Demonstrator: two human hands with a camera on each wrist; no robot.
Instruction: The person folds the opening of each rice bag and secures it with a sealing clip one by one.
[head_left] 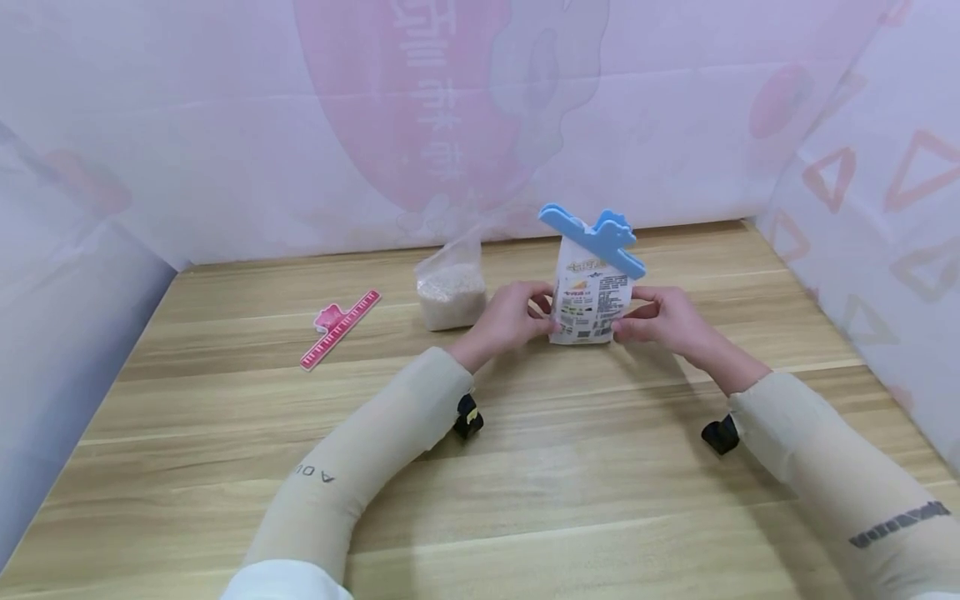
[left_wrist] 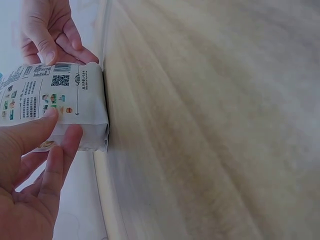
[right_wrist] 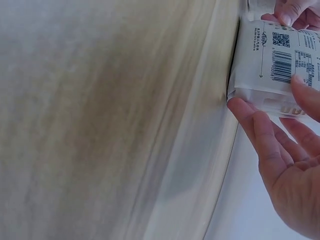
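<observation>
A white printed food bag (head_left: 588, 304) stands upright on the table, its top crossed by a slanted blue bag clip (head_left: 600, 242). My left hand (head_left: 513, 315) holds the bag's left side low down, thumb on the printed face. On the opposite side, my right hand (head_left: 667, 325) grips the lower edge between thumb and fingers. In the left wrist view the bag (left_wrist: 90, 100) shows a QR code, with its bottom at the tabletop. The right wrist view shows a barcode on the bag (right_wrist: 255, 75) close to my right thumb.
Left of the bag, a clear bag of pale grains (head_left: 452, 296) stands behind my left hand. A pink bag clip (head_left: 340, 331) with a piano-key pattern lies further left on the wooden table (head_left: 525, 492). Printed cloth walls (head_left: 675, 142) rise behind and at both sides.
</observation>
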